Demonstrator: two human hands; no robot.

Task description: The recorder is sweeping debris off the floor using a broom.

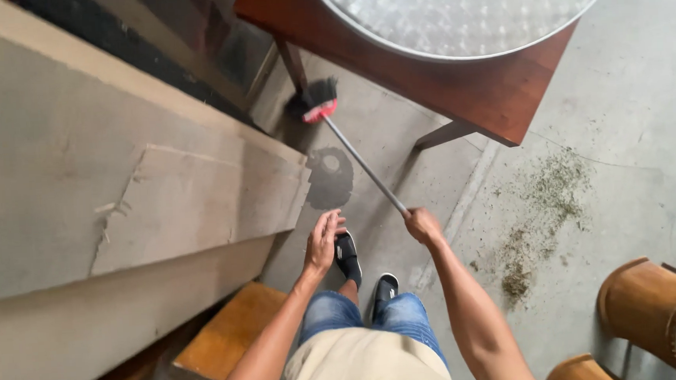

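A wooden table point(495, 89) bears a round metal tray point(460, 14).

You have no packages, labels, signs or screens in front of you here.
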